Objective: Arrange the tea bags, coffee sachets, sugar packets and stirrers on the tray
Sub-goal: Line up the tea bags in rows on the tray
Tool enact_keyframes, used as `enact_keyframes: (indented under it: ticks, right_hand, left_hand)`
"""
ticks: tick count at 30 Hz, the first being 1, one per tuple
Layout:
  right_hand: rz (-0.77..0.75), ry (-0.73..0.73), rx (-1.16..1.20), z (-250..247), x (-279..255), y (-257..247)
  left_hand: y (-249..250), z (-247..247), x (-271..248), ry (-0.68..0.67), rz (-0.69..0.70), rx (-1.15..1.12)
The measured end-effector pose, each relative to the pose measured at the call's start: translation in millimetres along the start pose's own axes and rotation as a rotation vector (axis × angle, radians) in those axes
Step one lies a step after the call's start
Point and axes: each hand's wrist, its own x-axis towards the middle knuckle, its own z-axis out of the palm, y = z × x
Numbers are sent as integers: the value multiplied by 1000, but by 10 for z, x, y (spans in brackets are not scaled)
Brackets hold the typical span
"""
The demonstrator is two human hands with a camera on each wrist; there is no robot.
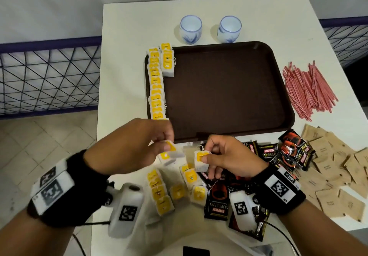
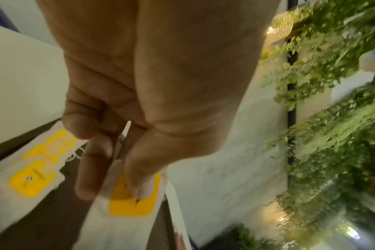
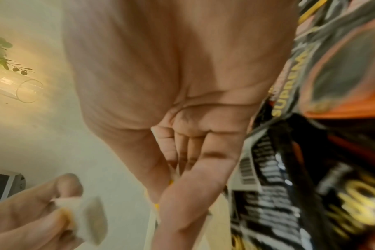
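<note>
A dark brown tray lies mid-table with a row of white-and-yellow tea bags along its left edge. Just before the tray's near edge, my left hand pinches a tea bag between thumb and fingers; in the left wrist view that tea bag hangs from the fingertips. Beside it my right hand pinches another tea bag. Loose tea bags lie under both hands. Black coffee sachets lie to the right, and brown sugar packets further right. Red stirrers are piled right of the tray.
Two white-and-blue cups stand behind the tray. A blue metal railing runs left of the white table. Tiled floor lies below at the left. In the right wrist view, coffee sachets fill the right side.
</note>
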Motion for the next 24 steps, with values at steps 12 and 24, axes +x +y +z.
enact_keyframes:
  ticks: [12,24]
  right_hand:
    - [-124,163,43,-342,991,-630]
    - [-118,181,-38,-380,1575,-853]
  left_hand:
    - [-519,-703,1644,-32,-2,335]
    - [-617,-850,2155,-122,29,467]
